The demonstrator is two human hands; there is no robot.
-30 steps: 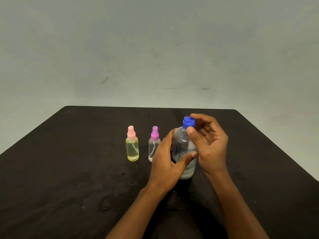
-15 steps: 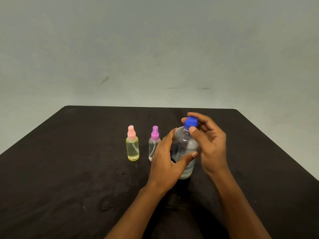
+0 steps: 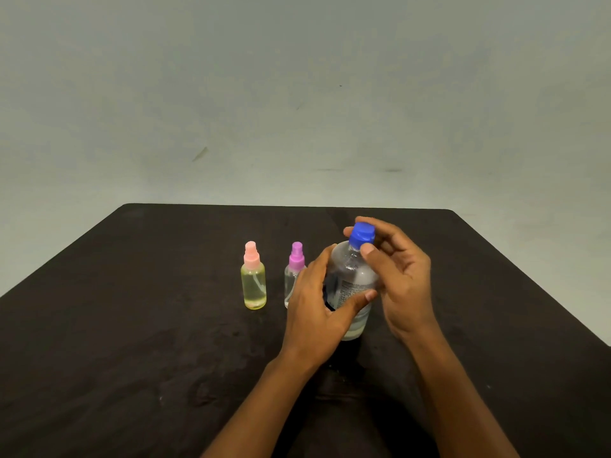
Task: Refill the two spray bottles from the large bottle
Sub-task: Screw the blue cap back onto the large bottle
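Note:
A large clear bottle (image 3: 353, 279) with a blue cap (image 3: 362, 237) stands upright on the dark table (image 3: 132, 342). My left hand (image 3: 317, 312) grips its body, thumb across the label. My right hand (image 3: 400, 276) pinches the blue cap between thumb and fingertips. To the left stand two small spray bottles: a yellowish one with a pink sprayer (image 3: 253, 279) and a clear one with a purple sprayer (image 3: 293, 272), partly hidden behind my left hand.
The dark tabletop ends at a far edge (image 3: 291, 205) in front of a plain pale wall (image 3: 297, 94). The table's right edge runs diagonally toward me.
My right hand's fingers have turned around the blue cap, thumb shifting lower and to the right. The bottle and left hand stayed in place.

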